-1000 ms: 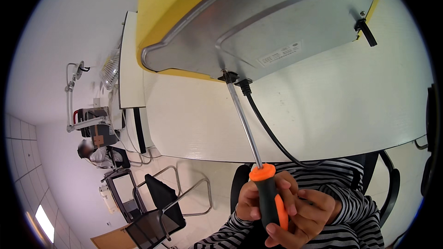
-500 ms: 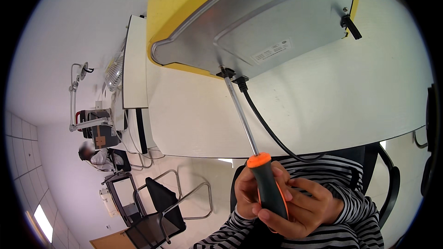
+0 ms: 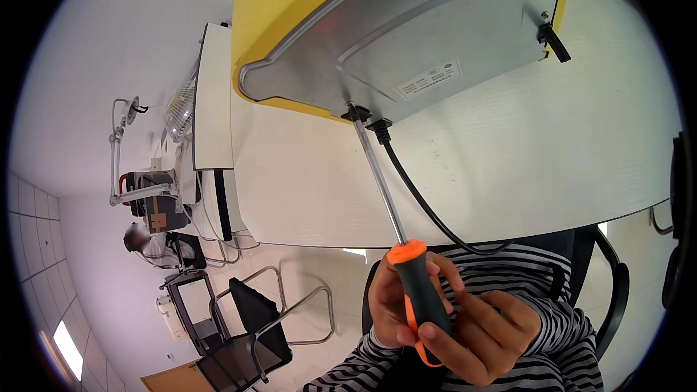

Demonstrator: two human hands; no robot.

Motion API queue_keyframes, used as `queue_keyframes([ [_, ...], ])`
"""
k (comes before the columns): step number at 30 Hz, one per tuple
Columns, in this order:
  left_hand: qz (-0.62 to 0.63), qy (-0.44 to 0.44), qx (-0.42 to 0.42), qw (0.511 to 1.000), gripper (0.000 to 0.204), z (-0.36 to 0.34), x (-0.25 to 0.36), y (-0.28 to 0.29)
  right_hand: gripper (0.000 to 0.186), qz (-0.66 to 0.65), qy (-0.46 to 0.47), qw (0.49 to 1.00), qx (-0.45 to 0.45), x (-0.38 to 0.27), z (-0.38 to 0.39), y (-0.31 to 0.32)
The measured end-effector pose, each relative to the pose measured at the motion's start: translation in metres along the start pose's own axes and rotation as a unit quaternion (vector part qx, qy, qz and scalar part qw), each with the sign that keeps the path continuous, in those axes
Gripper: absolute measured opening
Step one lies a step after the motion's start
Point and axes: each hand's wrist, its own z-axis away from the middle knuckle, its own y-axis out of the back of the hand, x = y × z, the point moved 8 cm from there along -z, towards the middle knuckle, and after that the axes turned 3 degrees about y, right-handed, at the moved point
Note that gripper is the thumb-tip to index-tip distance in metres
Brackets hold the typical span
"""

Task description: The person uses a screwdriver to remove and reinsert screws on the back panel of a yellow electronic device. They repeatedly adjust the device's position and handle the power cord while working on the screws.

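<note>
A long screwdriver with a dark green and orange handle slants up from my hands. Its shaft tip meets a black fitting at the near edge of a grey metal panel, part of a yellow-sided device. My left hand curls round the upper handle from the left, thumb side hidden in part. Lower down, my right hand has its thumb and bent fingers on the handle. Beside the shaft, a black power cord is plugged into the panel's edge.
The device rests on a white table. Another black foot-like piece juts from the panel's right end. Left of the table stand a black chair with metal legs, a clear-caged fan, a jointed lamp arm and a seated person.
The screwdriver handle has turned about its length, so its orange stripe now shows on the left. My right fingers have shifted on it. The device has hardly moved.
</note>
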Motion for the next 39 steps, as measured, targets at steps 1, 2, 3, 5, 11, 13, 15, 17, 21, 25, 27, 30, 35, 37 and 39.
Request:
queue_keyframes([
  [1,-0.019,0.001,0.026,0.999,0.073,0.001,0.001,-0.002,0.020,0.016,0.007,1.000,0.023,0.001,-0.004,0.005],
  [2,-0.041,0.000,0.054,0.998,0.074,0.003,0.003,-0.001,0.019,0.028,0.015,0.998,0.046,0.001,-0.008,0.009],
  [3,-0.049,-0.016,0.044,0.998,0.074,0.003,0.004,-0.004,0.019,0.040,0.023,0.997,0.069,0.001,-0.011,0.013],
  [5,-0.054,-0.031,0.019,0.998,0.074,0.004,0.005,-0.010,0.017,0.030,0.031,0.995,0.095,0.002,-0.012,0.016],
  [11,0.149,0.076,-0.086,0.982,0.064,-0.001,-0.008,-0.028,0.017,0.030,0.021,0.993,0.109,0.005,-0.011,0.020],
  [13,0.169,0.064,-0.094,0.979,0.064,-0.001,-0.009,-0.027,0.017,0.032,0.002,0.995,0.092,0.006,-0.009,0.018],
  [15,0.130,0.065,-0.078,0.986,0.066,0.001,-0.010,-0.024,0.020,0.049,-0.040,0.995,0.073,0.004,-0.002,0.008],
  [17,0.033,0.080,-0.040,0.995,0.069,0.004,-0.011,-0.019,0.020,0.021,-0.049,0.995,0.082,0.010,0.003,0.007],
  [21,0.046,0.050,-0.031,0.997,0.067,0.003,-0.011,-0.012,0.026,-0.037,-0.024,0.999,0.009,0.012,0.011,-0.003],
  [25,0.080,0.029,-0.028,0.996,0.068,0.000,-0.011,-0.005,0.026,-0.044,0.040,0.997,-0.041,0.006,0.009,-0.004],
  [27,0.062,0.048,0.014,0.997,0.069,0.001,-0.010,-0.003,0.026,-0.011,0.035,0.999,-0.039,0.004,0.012,-0.005],
  [30,0.051,0.047,0.042,0.997,0.066,0.003,-0.008,-0.001,0.024,-0.002,0.018,0.999,-0.030,0.001,0.013,-0.003],
  [35,-0.029,0.044,0.061,0.997,0.047,0.005,-0.008,-0.004,0.026,0.001,-0.004,1.000,-0.022,0.004,0.013,-0.001],
  [37,-0.065,0.007,0.039,0.997,0.054,0.002,-0.007,-0.011,0.028,-0.006,-0.006,1.000,-0.024,0.005,0.013,0.000],
  [39,-0.091,0.024,0.009,0.996,0.052,-0.001,-0.005,-0.019,0.029,-0.011,-0.014,1.000,-0.022,0.006,0.014,-0.001],
])
